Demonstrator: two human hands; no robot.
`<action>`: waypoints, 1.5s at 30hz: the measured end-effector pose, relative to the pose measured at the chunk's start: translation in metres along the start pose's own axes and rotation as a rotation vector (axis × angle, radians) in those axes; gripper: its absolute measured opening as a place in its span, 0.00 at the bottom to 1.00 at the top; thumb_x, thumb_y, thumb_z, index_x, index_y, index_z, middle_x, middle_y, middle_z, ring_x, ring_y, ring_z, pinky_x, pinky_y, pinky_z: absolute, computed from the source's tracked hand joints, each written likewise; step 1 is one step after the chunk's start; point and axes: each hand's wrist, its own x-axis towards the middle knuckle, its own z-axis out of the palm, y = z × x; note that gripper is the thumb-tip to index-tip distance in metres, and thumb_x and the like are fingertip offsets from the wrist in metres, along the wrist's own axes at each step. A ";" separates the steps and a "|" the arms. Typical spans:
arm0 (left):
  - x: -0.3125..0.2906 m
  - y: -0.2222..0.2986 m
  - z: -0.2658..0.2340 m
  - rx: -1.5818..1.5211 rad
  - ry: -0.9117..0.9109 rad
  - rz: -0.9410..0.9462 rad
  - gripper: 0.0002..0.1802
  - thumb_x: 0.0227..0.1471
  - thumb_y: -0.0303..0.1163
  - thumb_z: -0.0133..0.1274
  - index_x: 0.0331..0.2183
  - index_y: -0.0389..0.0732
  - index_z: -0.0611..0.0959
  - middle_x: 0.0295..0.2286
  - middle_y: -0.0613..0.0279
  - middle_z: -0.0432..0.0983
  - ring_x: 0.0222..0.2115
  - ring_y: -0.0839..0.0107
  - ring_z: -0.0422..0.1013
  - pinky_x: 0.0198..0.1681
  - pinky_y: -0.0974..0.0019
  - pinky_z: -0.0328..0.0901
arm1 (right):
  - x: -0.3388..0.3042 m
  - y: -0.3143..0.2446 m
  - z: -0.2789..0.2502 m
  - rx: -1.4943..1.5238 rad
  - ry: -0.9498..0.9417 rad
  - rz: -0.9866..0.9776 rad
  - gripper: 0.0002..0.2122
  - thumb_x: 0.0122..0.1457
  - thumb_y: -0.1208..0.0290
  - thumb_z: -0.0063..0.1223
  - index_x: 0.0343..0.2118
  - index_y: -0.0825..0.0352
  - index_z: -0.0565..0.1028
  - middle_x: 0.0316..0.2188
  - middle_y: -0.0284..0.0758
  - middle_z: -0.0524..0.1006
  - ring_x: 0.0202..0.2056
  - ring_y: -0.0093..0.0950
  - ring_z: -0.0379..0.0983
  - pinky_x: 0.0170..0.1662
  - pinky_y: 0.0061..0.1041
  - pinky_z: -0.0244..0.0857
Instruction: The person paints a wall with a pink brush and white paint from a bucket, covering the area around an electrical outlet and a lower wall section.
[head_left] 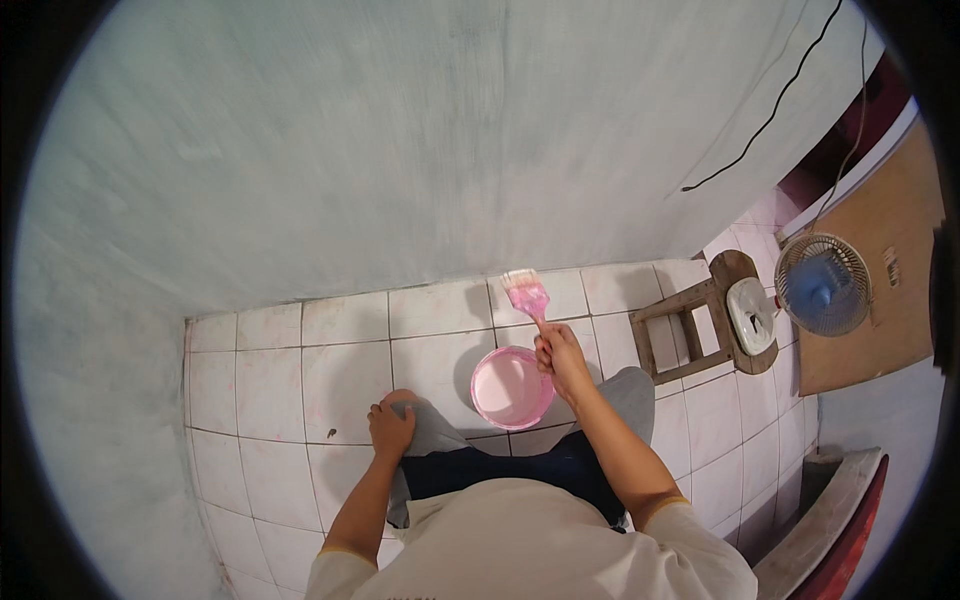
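My right hand (563, 358) is closed around the handle of a paintbrush (527, 295) with a pink body. Its wide, pale-coated bristles point away from me toward the wall. Just left of that hand, a pink bucket (474, 395) stands on the floor between my knees, holding pale pinkish paint. On my left knee rests my left hand (391, 428), empty, its fingers spread over the grey trouser leg. Ahead of me rises the wall (400, 170), streaked with uneven whitish and grey-green brush marks.
A wooden stool (688, 330) stands at the right, with a fan (823, 285) on it. A dark cable (765, 122) hangs down the wall. The floor is white tile (345, 375). At the lower right is a curved board-like thing with a red edge (845, 535).
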 end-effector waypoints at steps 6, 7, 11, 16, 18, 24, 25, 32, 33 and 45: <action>-0.001 0.001 -0.003 0.000 0.003 -0.017 0.34 0.50 0.48 0.51 0.48 0.27 0.70 0.44 0.38 0.67 0.47 0.44 0.64 0.50 0.48 0.64 | 0.069 -0.036 0.037 -0.042 0.031 -0.067 0.10 0.63 0.64 0.48 0.30 0.63 0.65 0.20 0.27 0.66 0.16 0.15 0.55 0.17 0.17 0.47; 0.000 0.001 -0.003 0.001 -0.003 -0.020 0.34 0.50 0.48 0.51 0.48 0.27 0.70 0.43 0.38 0.67 0.47 0.44 0.64 0.50 0.48 0.64 | 0.077 -0.042 0.041 -0.057 0.036 -0.068 0.11 0.63 0.64 0.48 0.27 0.62 0.65 0.20 0.27 0.66 0.16 0.15 0.54 0.16 0.17 0.47; 0.001 0.001 -0.003 -0.005 0.007 -0.004 0.33 0.50 0.47 0.51 0.47 0.27 0.70 0.43 0.38 0.67 0.46 0.44 0.65 0.48 0.48 0.65 | 0.091 -0.076 0.060 -0.037 0.001 -0.098 0.11 0.62 0.68 0.47 0.22 0.61 0.63 0.19 0.28 0.65 0.15 0.16 0.53 0.16 0.17 0.46; 0.001 0.000 0.000 -0.013 0.034 0.011 0.33 0.50 0.46 0.52 0.47 0.26 0.70 0.43 0.38 0.67 0.46 0.43 0.65 0.48 0.47 0.65 | 0.066 -0.145 0.086 -0.054 -0.069 -0.258 0.08 0.60 0.71 0.45 0.25 0.63 0.64 0.20 0.29 0.66 0.15 0.16 0.53 0.16 0.19 0.46; -0.001 -0.004 0.001 -0.018 0.036 0.010 0.33 0.50 0.46 0.52 0.47 0.26 0.70 0.43 0.38 0.67 0.46 0.43 0.65 0.48 0.47 0.65 | 0.028 -0.170 0.105 -0.012 -0.072 -0.297 0.05 0.60 0.72 0.45 0.29 0.65 0.65 0.21 0.30 0.67 0.16 0.16 0.54 0.16 0.19 0.46; 0.001 -0.006 0.004 -0.029 0.033 -0.001 0.33 0.50 0.46 0.51 0.47 0.26 0.70 0.43 0.37 0.67 0.46 0.43 0.64 0.48 0.47 0.64 | -0.021 -0.172 0.095 -0.076 -0.104 -0.416 0.12 0.60 0.68 0.48 0.41 0.70 0.64 0.25 0.31 0.68 0.18 0.16 0.58 0.18 0.18 0.50; 0.000 -0.007 0.001 -0.034 0.034 -0.004 0.33 0.50 0.46 0.51 0.47 0.26 0.70 0.43 0.37 0.67 0.46 0.43 0.64 0.49 0.47 0.64 | -0.025 -0.163 0.089 -0.186 -0.049 -0.448 0.13 0.61 0.66 0.49 0.41 0.70 0.64 0.25 0.32 0.69 0.19 0.16 0.59 0.19 0.18 0.52; 0.001 -0.003 -0.002 -0.051 0.007 -0.004 0.33 0.50 0.46 0.51 0.47 0.26 0.70 0.43 0.37 0.67 0.46 0.43 0.64 0.49 0.47 0.63 | 0.068 -0.076 0.029 -1.133 0.137 -0.587 0.13 0.59 0.66 0.50 0.40 0.70 0.65 0.31 0.48 0.73 0.26 0.43 0.73 0.29 0.39 0.67; 0.002 -0.002 -0.002 -0.054 0.017 0.003 0.33 0.50 0.46 0.51 0.47 0.26 0.70 0.43 0.37 0.67 0.46 0.43 0.64 0.49 0.47 0.63 | 0.085 -0.069 0.028 -1.243 0.141 -0.658 0.12 0.58 0.68 0.49 0.39 0.70 0.65 0.32 0.51 0.72 0.29 0.49 0.73 0.32 0.43 0.67; 0.000 -0.003 0.000 -0.009 0.029 -0.020 0.34 0.49 0.47 0.51 0.47 0.26 0.69 0.43 0.37 0.67 0.46 0.43 0.65 0.48 0.45 0.64 | 0.056 -0.204 0.095 -1.419 0.254 -1.171 0.05 0.53 0.76 0.51 0.30 0.69 0.69 0.25 0.49 0.74 0.30 0.48 0.73 0.34 0.44 0.66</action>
